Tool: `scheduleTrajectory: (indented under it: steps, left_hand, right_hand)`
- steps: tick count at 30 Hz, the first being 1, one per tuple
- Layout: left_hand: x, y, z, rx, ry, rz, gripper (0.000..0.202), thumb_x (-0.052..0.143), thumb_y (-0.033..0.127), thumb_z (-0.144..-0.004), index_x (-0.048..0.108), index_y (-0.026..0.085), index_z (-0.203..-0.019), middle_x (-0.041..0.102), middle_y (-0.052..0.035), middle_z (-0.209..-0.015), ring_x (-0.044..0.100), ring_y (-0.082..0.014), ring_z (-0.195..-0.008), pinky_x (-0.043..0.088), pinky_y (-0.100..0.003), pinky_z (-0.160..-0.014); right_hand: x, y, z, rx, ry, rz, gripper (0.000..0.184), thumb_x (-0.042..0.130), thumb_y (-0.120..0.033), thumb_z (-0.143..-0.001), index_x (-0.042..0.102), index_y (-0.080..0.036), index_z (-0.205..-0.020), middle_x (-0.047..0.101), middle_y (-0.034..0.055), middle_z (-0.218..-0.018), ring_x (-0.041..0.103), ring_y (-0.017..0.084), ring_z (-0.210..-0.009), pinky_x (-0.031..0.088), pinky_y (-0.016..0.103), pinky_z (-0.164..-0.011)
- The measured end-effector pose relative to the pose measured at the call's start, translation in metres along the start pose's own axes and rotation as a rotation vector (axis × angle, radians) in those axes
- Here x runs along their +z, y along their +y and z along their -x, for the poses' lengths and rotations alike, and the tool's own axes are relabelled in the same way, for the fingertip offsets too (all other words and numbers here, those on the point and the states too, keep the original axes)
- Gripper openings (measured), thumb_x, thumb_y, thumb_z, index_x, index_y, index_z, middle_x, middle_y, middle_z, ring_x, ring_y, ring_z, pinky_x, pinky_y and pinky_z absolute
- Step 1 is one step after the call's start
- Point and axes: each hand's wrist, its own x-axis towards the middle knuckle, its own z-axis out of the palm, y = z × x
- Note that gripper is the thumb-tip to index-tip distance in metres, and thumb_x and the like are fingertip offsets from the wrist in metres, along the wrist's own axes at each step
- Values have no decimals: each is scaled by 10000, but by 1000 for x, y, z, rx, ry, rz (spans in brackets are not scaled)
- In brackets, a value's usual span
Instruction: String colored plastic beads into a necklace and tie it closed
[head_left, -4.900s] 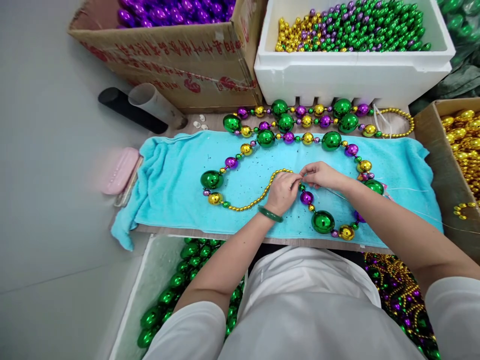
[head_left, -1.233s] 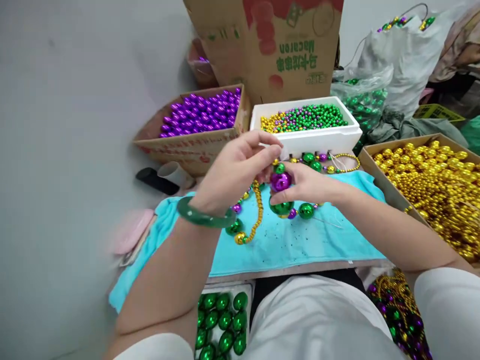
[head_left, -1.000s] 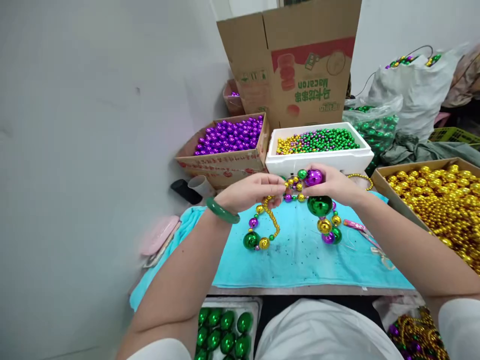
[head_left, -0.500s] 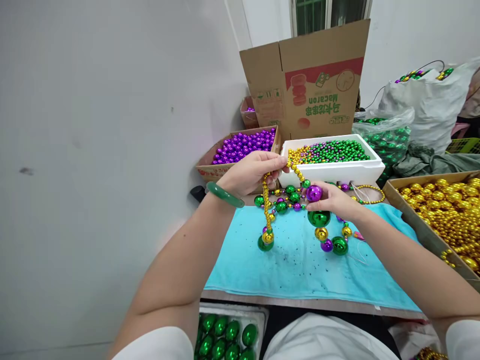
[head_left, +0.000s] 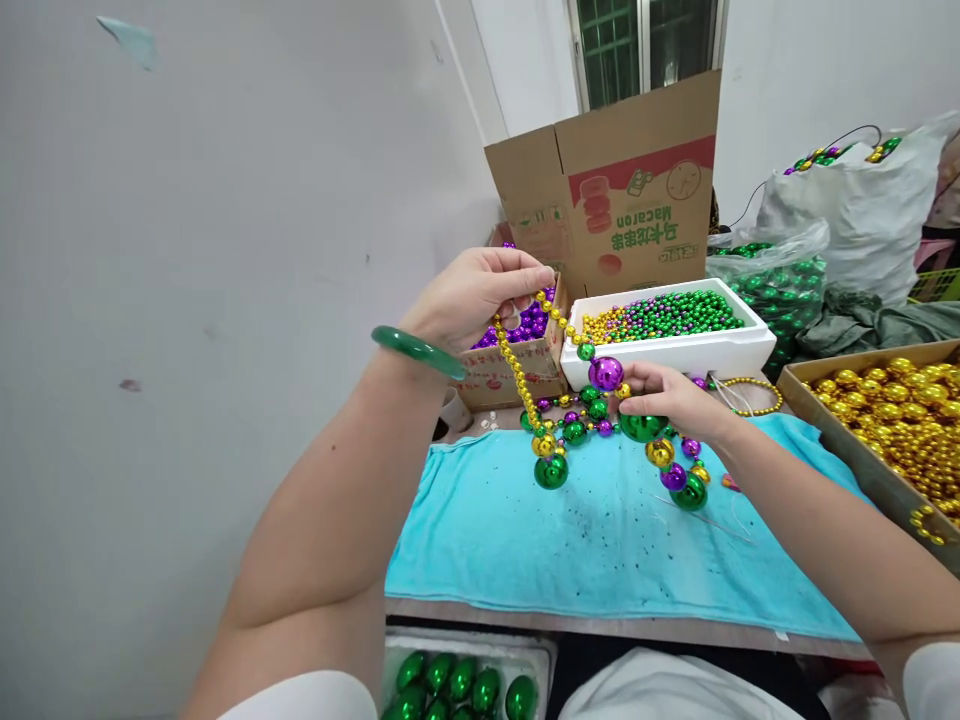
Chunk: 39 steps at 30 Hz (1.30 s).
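From my remote seat I see the left hand (head_left: 480, 292), a green bangle (head_left: 417, 352) on its wrist, pinching the small gold beads of a bead strand (head_left: 518, 370) between thumb and fingers. The strand hangs from there over the blue towel (head_left: 525, 550), its left part dropping to a large green bead (head_left: 551, 472). Lower and to the right, I find the right hand (head_left: 664, 397) curled around the same strand, just beside a purple bead (head_left: 606, 374). More beaded strings (head_left: 575, 432) lie beyond the towel's far edge. Farther back I have a white foam box (head_left: 675, 352) of small mixed beads; on the right, a cardboard box (head_left: 855, 463) of gold ones.
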Motion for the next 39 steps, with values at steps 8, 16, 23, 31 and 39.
scheduleTrajectory:
  steps: [8, 16, 23, 31, 39]
  left_hand:
    - [-14, -6, -8, -28, 15, -17, 184, 728, 252, -731, 595, 143, -664, 421, 49, -453, 333, -26, -372, 246, -195, -385]
    - [-25, -19, -13, -43, 19, -50, 201, 694, 328, -778, 582, 173, -719, 411, 49, -476, 357, -25, -402, 246, -192, -413]
    - [-14, 8, -15, 13, -52, -104, 217, 624, 344, -838, 600, 138, -773, 426, 35, -532, 431, -21, -463, 338, -174, -504]
    - [5, 49, -12, -23, -308, -147, 166, 595, 110, -753, 657, 107, -907, 612, -33, -702, 562, -90, -593, 451, -219, -578]
    - [-1, 12, -2, -114, -428, 93, 128, 623, 134, -753, 626, 113, -879, 631, -39, -705, 597, -110, -613, 489, -243, -598]
  right_hand:
    - [-4, -5, 8, -92, -78, 8, 537, 737, -258, -700, 564, -184, -1202, 648, 69, -1071, 605, 186, -967, 474, 328, -852]
    - [-2, -4, 10, -124, -52, 159, 608, 732, -277, -713, 534, -238, -1286, 567, 85, -1270, 520, 251, -1179, 426, 410, -999]
    - [5, -20, -10, -169, 173, 473, 597, 758, -329, -685, 549, -267, -1241, 547, 94, -1305, 480, 296, -1230, 423, 497, -990]
    - [24, -105, -66, -394, 258, 521, 360, 756, -271, -677, 631, -162, -997, 642, 49, -909, 602, 195, -878, 495, 367, -778]
    - [20, -136, -74, -364, 251, 582, 96, 707, -163, -720, 612, -155, -732, 551, -13, -613, 524, 105, -603, 440, 273, -577]
